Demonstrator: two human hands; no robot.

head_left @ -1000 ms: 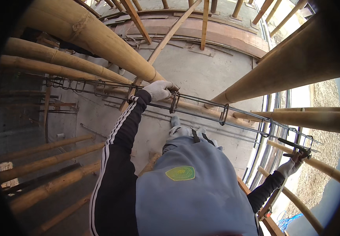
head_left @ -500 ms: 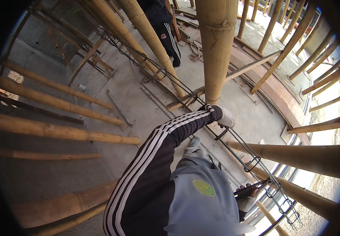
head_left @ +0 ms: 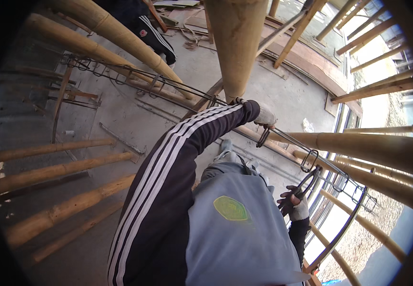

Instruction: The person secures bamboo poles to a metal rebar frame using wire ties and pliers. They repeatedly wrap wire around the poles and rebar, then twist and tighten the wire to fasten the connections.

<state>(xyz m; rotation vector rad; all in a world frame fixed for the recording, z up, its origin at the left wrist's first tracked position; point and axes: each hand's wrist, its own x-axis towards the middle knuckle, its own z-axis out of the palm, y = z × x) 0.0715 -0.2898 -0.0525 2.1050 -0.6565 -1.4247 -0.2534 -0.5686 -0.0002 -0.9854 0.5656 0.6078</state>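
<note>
A long, dark steel rebar cage (head_left: pixel 262 137) is clasped under the white-gloved left hand's (head_left: pixel 265 114) curled fingers; slim black metal pincers (head_left: pixel 315 172) are clamped within the right hand's (head_left: pixel 295 203).

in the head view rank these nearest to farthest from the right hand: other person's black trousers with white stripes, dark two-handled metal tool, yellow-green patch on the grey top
From the right hand:
1. Dark two-handled metal tool: in its grip.
2. Yellow-green patch: left of the hand.
3. Black trousers with white stripes: far off, upper left.
</note>
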